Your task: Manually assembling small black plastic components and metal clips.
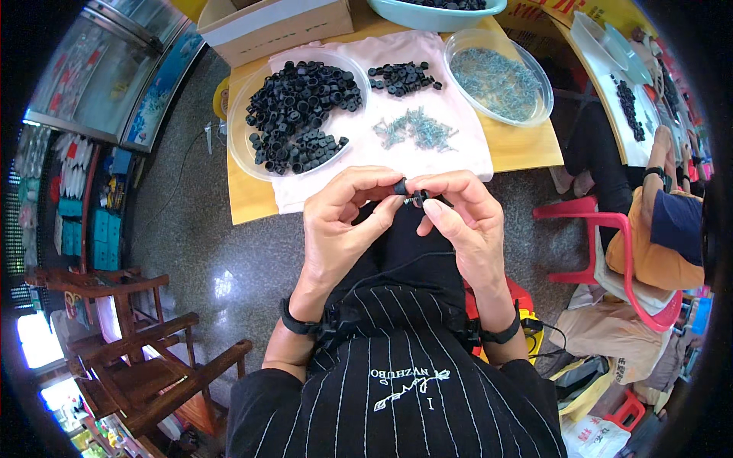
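Observation:
Above my lap, at the table's near edge, my two hands meet fingertip to fingertip. My left hand (336, 221) pinches a small black plastic cap (400, 186) between thumb and fingers. In my right hand (467, 214) is a small black plastic piece (421, 196), with a metal screw (410, 201) pointing toward the left fingertips. Fingers partly cover these parts. Beyond my left hand, a clear round tray (238, 145) holds a heap of black caps (305, 99). Smaller black pieces (402, 78) and a loose pile of screws (416, 130) lie on the pale cloth (466, 145).
A clear bowl (544, 99) of screws stands at the far right of the table (527, 149). Behind are a cardboard box (275, 34) and a light blue basin (439, 19). A wooden chair (145, 374) stands left; a person sits right, near a pink chair (630, 263).

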`<state>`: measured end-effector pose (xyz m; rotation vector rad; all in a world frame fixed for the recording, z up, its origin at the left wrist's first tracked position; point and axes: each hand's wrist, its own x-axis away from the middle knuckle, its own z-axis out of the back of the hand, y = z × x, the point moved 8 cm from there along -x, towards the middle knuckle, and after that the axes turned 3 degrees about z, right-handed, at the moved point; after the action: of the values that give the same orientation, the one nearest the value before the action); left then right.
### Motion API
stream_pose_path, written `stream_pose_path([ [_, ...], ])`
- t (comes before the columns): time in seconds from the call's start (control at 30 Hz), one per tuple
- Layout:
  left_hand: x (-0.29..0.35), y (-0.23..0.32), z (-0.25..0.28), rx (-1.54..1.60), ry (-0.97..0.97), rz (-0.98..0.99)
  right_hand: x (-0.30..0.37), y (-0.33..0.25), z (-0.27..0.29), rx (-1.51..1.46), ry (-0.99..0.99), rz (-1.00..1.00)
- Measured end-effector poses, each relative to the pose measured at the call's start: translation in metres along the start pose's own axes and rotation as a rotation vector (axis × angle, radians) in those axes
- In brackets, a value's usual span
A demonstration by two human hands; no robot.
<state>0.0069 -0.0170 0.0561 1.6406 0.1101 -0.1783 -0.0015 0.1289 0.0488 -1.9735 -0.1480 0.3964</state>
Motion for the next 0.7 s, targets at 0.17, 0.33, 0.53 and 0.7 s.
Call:
stream_pose_path([
  [0.17, 0.004, -0.003, 0.004, 0.015, 0.028, -0.039, 0.000, 0.004, 0.001, -0.089, 0.042, -0.054],
  [0.33, 0.005, -0.030, 0.008, 0.582, 0.037, 0.108, -0.007, -0.022, -0.001, 0.243, 0.159, 0.078],
  [0.53, 0.006, -0.034, 0.010, 0.653, 0.047, 0.101, -0.014, -0.031, -0.018, 0.385, 0.084, 0.163],
  [0.7, 0.006, -0.035, 0.011, 0.613, 0.084, 0.120, -0.015, -0.032, -0.020, 0.487, 0.077, 0.214],
])
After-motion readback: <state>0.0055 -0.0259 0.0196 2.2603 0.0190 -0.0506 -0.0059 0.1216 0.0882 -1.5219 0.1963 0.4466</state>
